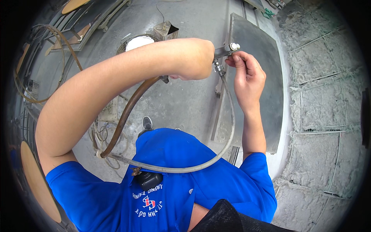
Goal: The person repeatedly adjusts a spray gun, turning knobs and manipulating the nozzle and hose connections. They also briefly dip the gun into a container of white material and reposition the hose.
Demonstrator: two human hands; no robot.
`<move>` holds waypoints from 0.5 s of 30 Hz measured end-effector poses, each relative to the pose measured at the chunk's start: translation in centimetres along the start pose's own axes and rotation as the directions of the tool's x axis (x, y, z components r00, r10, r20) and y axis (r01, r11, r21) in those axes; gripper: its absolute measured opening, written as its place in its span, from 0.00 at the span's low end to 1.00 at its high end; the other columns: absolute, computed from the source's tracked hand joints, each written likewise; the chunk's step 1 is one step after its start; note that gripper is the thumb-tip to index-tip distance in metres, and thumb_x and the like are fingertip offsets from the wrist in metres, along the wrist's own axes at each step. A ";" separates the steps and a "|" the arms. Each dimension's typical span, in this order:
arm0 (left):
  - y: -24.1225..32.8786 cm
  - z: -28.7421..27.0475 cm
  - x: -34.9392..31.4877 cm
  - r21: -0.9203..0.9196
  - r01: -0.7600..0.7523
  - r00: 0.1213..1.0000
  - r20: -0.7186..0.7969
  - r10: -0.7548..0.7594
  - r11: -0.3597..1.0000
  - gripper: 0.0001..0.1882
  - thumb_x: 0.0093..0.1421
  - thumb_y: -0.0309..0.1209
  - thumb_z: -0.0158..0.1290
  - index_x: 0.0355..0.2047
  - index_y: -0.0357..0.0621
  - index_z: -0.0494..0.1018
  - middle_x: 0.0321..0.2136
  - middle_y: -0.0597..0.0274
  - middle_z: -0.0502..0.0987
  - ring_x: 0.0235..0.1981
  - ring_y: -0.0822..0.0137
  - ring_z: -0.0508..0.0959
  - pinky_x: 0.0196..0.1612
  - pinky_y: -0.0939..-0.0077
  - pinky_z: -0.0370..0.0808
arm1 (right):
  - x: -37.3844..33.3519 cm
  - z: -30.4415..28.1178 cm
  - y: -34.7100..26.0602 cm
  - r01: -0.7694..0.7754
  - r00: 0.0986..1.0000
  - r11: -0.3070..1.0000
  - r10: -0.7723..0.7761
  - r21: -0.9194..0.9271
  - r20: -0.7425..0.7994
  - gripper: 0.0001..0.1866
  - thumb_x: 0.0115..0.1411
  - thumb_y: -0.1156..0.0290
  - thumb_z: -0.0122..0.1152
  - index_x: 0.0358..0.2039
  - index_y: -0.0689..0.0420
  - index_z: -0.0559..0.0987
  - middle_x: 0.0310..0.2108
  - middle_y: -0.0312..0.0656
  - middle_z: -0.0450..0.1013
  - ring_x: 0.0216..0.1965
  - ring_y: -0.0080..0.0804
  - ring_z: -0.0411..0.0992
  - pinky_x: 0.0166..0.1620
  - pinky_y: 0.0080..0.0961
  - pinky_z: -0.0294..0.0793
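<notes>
Plainly, we see the spray gun (222, 51) held up in front of the body, well above the grey floor (166, 104). Our left hand (199, 60) is wrapped around its body, fingers curled tight and mostly hidden behind the back of the fist, so the gun's rear end juts out on the right side of that hand. Two pale round knobs (234, 46) cap this end. Our right hand (249, 73) is just beside them, its thumb and forefinger bent toward each other right below the knobs; we cannot tell whether the fingertips pinch a part of the gun or only hover against it.

Under the gun, between the two hands, a metal fitting (219, 68) leads into a grey hose (233, 116), which loops down across the blue shirt (170, 147) to the left. There it meets a brown hose (127, 110) that rises toward the underside of our left wrist. Beyond our right hand a large dark flat panel (266, 92) stretches out, and a white round container top (140, 41) shows behind our left forearm.
</notes>
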State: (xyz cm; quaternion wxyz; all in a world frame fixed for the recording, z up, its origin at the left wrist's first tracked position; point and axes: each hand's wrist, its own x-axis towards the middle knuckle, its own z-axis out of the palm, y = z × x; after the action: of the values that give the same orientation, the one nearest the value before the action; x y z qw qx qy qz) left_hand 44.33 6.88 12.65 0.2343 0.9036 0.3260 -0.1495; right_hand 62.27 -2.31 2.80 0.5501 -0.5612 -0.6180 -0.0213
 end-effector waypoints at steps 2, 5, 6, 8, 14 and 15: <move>-0.1 0.1 -0.1 -0.036 0.006 1.000 -0.014 -0.007 0.999 0.14 0.68 0.28 0.45 0.44 0.25 0.72 0.29 0.40 0.81 0.29 0.49 0.85 0.32 0.54 0.81 | -0.1 0.2 0.1 0.029 1.000 0.999 -0.028 -0.032 0.011 0.04 0.69 0.83 0.59 0.41 0.67 0.81 0.35 0.45 0.82 0.37 0.32 0.84 0.41 0.26 0.82; -0.2 0.0 -0.2 -0.010 -0.005 1.000 -0.012 0.005 1.000 0.14 0.68 0.27 0.45 0.45 0.25 0.72 0.28 0.41 0.81 0.28 0.50 0.84 0.31 0.55 0.80 | -0.2 0.4 0.2 0.093 0.996 0.990 -0.091 -0.103 0.024 0.04 0.69 0.84 0.59 0.42 0.67 0.81 0.36 0.45 0.82 0.37 0.33 0.85 0.41 0.26 0.83; -0.2 0.1 -0.2 -0.002 -0.004 1.000 -0.008 0.004 1.000 0.14 0.68 0.27 0.45 0.45 0.25 0.72 0.28 0.41 0.81 0.28 0.50 0.84 0.31 0.55 0.80 | -0.2 0.5 0.2 0.113 0.994 0.988 -0.111 -0.107 0.019 0.06 0.67 0.85 0.59 0.42 0.66 0.81 0.36 0.46 0.82 0.37 0.35 0.84 0.41 0.28 0.82; -0.3 0.1 -0.1 0.014 -0.004 1.000 0.001 0.004 1.000 0.14 0.69 0.27 0.45 0.45 0.25 0.72 0.28 0.41 0.80 0.27 0.50 0.84 0.31 0.55 0.80 | -0.1 0.6 0.3 0.139 0.990 0.981 -0.136 -0.133 0.028 0.06 0.67 0.86 0.58 0.42 0.66 0.81 0.36 0.46 0.82 0.37 0.36 0.84 0.40 0.28 0.82; -0.4 0.1 -0.1 0.037 -0.006 1.000 -0.004 0.006 0.999 0.15 0.69 0.27 0.45 0.47 0.24 0.72 0.27 0.41 0.80 0.27 0.50 0.84 0.30 0.54 0.80 | 0.1 0.5 0.5 0.169 0.983 0.968 -0.152 -0.187 0.101 0.03 0.69 0.86 0.58 0.41 0.69 0.80 0.36 0.45 0.81 0.38 0.32 0.85 0.41 0.25 0.84; -0.4 0.1 -0.2 0.005 0.010 1.000 -0.008 -0.010 1.000 0.15 0.69 0.27 0.45 0.47 0.24 0.72 0.28 0.41 0.80 0.27 0.49 0.84 0.30 0.54 0.80 | 0.1 0.6 0.6 0.165 0.984 0.969 -0.148 -0.184 0.103 0.03 0.69 0.86 0.58 0.41 0.69 0.80 0.37 0.45 0.81 0.38 0.32 0.85 0.42 0.25 0.84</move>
State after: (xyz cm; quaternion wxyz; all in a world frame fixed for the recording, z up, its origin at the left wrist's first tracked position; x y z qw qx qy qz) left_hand 43.91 7.00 12.52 0.2302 0.9030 0.3311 -0.1479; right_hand 62.31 -1.65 2.28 0.4622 -0.5613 -0.6793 -0.0992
